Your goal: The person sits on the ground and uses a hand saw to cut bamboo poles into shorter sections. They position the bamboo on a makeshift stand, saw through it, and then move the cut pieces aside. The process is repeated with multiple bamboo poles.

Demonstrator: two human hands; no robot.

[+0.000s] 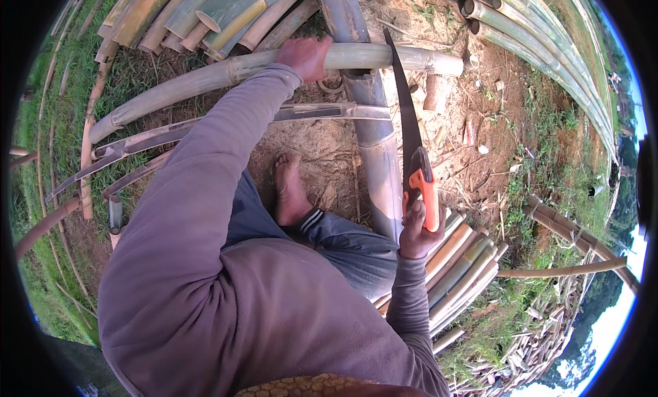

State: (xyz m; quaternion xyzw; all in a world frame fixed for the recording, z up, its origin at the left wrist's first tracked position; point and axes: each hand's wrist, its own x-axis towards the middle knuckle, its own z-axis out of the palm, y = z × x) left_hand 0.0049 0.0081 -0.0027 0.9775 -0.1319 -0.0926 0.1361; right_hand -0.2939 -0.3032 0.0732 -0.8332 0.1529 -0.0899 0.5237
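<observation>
- Markings: any lettering on the hand saw [424, 191] cannot be read at this size; identify the tool by its orange-and-black handle and long, dark, tapering blade [407, 106].
- Left hand [303, 58]: closed over the bamboo pole [267, 65], back of the hand upward, just left of the left edge of the support log [377, 157].
- Left arm: reaches forward and inward, sleeve [236, 133] down to the wrist.
- Right hand [419, 234]: wrapped around the saw handle, to the right of the support log's right edge.
- Right arm: elbow low beside the torso, forearm directed forward; the saw tip points away from the body.
- Bamboo pole: lies across the far part of the support log, its right end projecting past the right edge.
- Blade: crosses the pole just outside that edge (contact or depth of cut cannot be told from this angle).
- Adjacent items: a split bamboo length [312, 112] nearer the body, and a bamboo stack [458, 263] beside the right forearm.
</observation>
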